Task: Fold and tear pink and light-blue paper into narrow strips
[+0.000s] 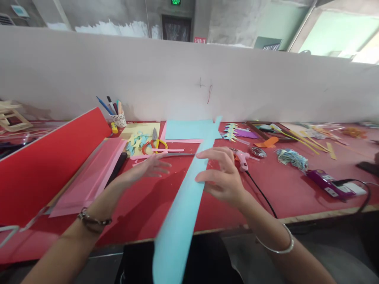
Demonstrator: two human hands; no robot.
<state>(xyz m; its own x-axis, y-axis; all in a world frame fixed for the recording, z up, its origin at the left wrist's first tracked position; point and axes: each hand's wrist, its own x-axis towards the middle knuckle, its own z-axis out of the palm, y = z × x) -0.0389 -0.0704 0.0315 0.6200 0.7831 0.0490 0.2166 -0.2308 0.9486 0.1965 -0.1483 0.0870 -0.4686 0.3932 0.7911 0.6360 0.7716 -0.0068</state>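
My right hand (223, 173) pinches a long light-blue paper strip (185, 205) between thumb and fingers, about midway along its right edge. The strip slants from above my lap up over the table, and its near end is wide and slightly curled. To its left, my left hand (151, 166) has its fingers stretched out and apart, somewhat blurred. A thin greyish line (180, 154) runs from near its fingertips toward the strip; I cannot tell what it is. Just beyond that hand lie scissors (154, 142) with red and yellow handles and narrow pink strips (168, 150).
Blue and yellow paper scraps (136, 142) lie by a pen cup (119, 118). Behind the strip are light-blue sheets (186, 129). A pink glue gun (242, 159) with a black cable lies right, before a purple power strip (328, 184). A red board (50, 169) leans left.
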